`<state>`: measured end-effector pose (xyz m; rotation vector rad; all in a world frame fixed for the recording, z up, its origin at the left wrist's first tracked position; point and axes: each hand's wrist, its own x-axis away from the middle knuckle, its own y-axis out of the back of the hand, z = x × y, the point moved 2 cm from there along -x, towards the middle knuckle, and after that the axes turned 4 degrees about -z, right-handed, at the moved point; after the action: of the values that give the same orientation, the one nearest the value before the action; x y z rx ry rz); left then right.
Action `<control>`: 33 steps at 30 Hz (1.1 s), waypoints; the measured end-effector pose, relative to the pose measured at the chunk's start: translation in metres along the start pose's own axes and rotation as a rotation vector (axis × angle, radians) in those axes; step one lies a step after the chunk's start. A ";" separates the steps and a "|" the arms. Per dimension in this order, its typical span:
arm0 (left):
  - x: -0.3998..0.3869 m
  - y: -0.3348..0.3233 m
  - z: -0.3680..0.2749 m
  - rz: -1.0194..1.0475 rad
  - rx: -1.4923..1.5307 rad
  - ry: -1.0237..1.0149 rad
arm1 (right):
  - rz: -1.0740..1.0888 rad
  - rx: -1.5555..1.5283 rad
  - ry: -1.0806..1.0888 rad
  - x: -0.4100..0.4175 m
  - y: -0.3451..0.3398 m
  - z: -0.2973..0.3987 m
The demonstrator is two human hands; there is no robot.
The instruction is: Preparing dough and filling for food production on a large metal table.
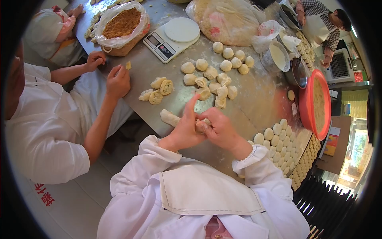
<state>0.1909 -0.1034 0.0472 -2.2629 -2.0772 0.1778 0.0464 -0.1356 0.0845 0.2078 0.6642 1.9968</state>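
My left hand (187, 127) and my right hand (221, 127) meet over the near edge of the metal table (185, 152). Between them they hold a small piece of dough (206, 121), mostly hidden by the fingers. My left thumb or a finger points up, away from the piece. A short roll of dough (169, 117) lies just left of my left hand. Beyond my hands several folded dough pieces (214, 87) and round dough balls (227, 53) are grouped. Several rolled pieces with filling showing (156, 97) lie to the left.
A kitchen scale (172, 38) and a bag of brown crumbly filling (123, 24) stand farther back. At right are a red basin (315, 104) and rows of dough rounds (279, 144). A co-worker's hands (118, 80) are at left; other people stand at the far corners.
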 end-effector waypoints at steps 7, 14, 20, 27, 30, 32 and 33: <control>0.001 -0.001 0.011 0.096 -0.293 0.002 | -0.156 0.032 0.073 -0.003 0.007 0.009; 0.000 -0.008 -0.001 0.089 -0.260 0.116 | -0.242 0.204 0.148 -0.001 0.002 0.007; 0.002 -0.011 -0.018 0.172 -0.241 0.062 | -0.411 0.307 0.104 -0.012 0.009 -0.041; -0.008 -0.006 -0.027 0.054 -0.326 0.027 | -0.421 0.636 0.244 -0.036 0.041 -0.014; -0.011 0.000 -0.016 -0.051 -0.383 -0.094 | -0.076 0.083 0.116 -0.025 0.022 0.015; -0.008 -0.002 -0.003 -0.091 -0.445 -0.216 | -0.017 0.038 0.092 -0.014 0.008 0.011; -0.003 -0.005 0.006 -0.072 -0.252 -0.168 | 0.046 0.002 0.058 -0.009 0.001 0.010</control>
<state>0.1854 -0.1063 0.0423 -2.3800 -2.3855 0.1099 0.0540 -0.1400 0.0942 0.1679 0.7039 2.0534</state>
